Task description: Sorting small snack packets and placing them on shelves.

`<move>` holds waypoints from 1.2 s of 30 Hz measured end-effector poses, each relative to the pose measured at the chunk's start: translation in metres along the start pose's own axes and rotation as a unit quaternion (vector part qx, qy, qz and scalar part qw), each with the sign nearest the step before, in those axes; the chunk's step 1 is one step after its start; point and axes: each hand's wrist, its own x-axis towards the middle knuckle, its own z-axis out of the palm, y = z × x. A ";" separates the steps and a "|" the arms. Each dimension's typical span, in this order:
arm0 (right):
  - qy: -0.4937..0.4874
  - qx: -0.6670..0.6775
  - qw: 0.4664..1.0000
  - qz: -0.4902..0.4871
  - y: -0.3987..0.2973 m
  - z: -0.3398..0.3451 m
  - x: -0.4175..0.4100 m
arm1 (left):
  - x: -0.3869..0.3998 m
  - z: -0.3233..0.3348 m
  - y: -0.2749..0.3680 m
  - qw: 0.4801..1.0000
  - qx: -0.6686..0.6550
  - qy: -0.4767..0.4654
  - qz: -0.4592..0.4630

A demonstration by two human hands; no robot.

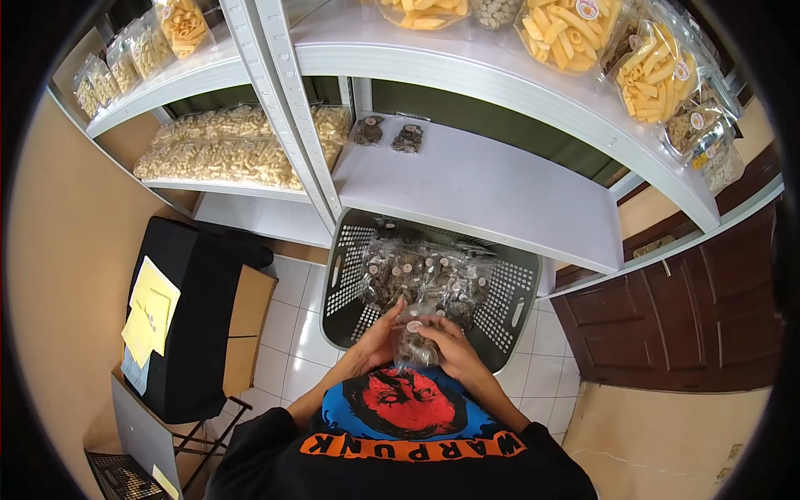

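Observation:
Close to my chest, a clear plastic bag of dark snacks [417, 345] with a round sticker is between my two hands. My left hand [382, 337] holds its left side, and my right hand [451, 345] grips its right side with the thumb over the front. Just beyond them stands a dark grey perforated plastic laundry basket [522, 275], holding many similar clear bags [431, 269] with stickers. Two more bags of dark snacks, one [369, 131] beside the other [408, 137], lie at the back left of the white shelf board [475, 181].
Overhead, an upper metal shelf [475, 62] carries bags of yellow snacks [565, 31]. Large bags of pale snacks [219, 150] fill a shelf at left. A black-covered box [194, 312] with yellow papers [152, 306] stands left; a brown door [675, 319] is at right.

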 end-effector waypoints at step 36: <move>0.336 -0.583 0.587 -0.451 -0.211 0.015 0.271 | -0.014 -0.062 0.025 0.958 0.170 0.158 0.169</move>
